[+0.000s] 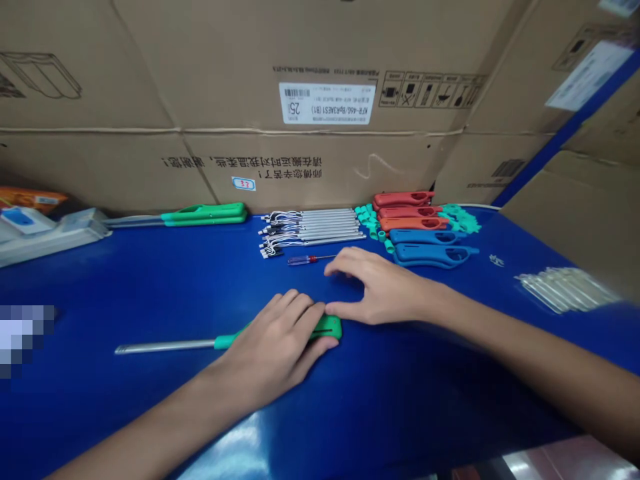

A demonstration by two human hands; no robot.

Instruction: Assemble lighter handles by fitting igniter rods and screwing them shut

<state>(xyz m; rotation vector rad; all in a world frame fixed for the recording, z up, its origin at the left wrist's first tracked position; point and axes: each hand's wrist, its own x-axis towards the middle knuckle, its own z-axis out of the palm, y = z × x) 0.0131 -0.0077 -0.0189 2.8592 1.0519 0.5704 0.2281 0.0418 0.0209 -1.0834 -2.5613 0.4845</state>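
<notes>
My left hand point(280, 340) is wrapped over the green handle of a long-necked lighter point(327, 327), whose metal tube point(165, 346) points left along the blue table. Most of the handle is hidden under my fingers. Close by on the right, my right hand point(380, 287) has its thumb and fingers apart. Its thumb tip is by the handle's end; whether the two touch I cannot tell. A small screwdriver point(300, 260) with a clear and red handle lies just beyond, its shaft reaching toward my right fingertips.
At the back lie green lighters point(210, 213), metal tubes with wires point(325, 227), teal collars point(369, 221), red handle shells point(405, 200) and blue handle shells point(430, 255). Clear tubes point(565, 288) lie at right. A white power strip point(55, 237) is at left. Cardboard point(240, 80) walls the back.
</notes>
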